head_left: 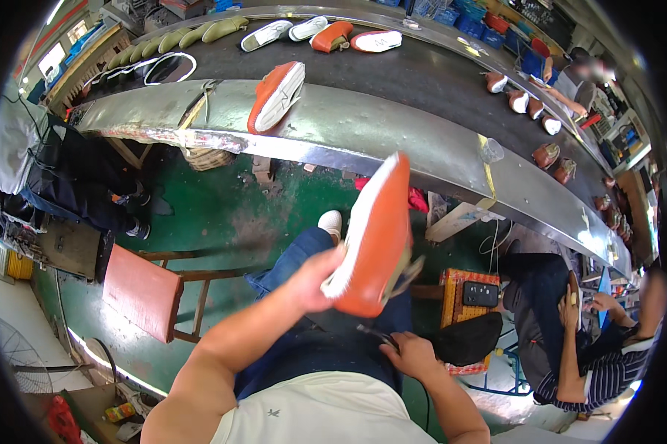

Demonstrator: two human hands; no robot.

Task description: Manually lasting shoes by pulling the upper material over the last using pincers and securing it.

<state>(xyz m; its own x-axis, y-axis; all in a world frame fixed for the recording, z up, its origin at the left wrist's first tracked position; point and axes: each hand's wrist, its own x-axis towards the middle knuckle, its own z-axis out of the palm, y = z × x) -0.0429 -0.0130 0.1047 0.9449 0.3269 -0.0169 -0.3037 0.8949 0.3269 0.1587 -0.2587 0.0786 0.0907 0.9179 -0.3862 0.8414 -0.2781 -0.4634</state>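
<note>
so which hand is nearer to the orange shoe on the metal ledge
Left. The orange shoe on the metal ledge is ahead of the left hand, which holds a second orange shoe; the right hand is farther back and to the right, holding a thin tool.

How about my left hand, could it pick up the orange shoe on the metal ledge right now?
Probably not straight away: your left hand already grips another orange shoe. If freed, nothing seems to block its way to the resting shoe on the metal ledge.
</note>
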